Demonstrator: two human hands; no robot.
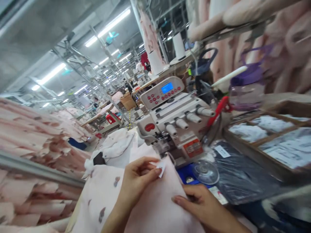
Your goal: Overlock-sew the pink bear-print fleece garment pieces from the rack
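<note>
A pale pink piece of fabric (pixel 160 204) lies in front of the overlock sewing machine (pixel 175 119), its far edge close to the needle area. My left hand (pixel 142 176) pinches a small white label (pixel 162 170) between thumb and fingers, just over the fabric near the machine. My right hand (pixel 196 202) is closed on the fabric's right edge, thumb on top and fingers beneath. Left of my left wrist, printed pink fabric (pixel 104 191) with grey motifs spreads over the table.
A wooden box (pixel 257 145) with compartments of white labels stands at the right, beside a dark plastic-wrapped bundle (pixel 243 178). A clear round dish (pixel 206 172) sits by the machine. A purple-lidded jug (pixel 247 87) is behind; pink cloth (pixel 31 129) hangs left.
</note>
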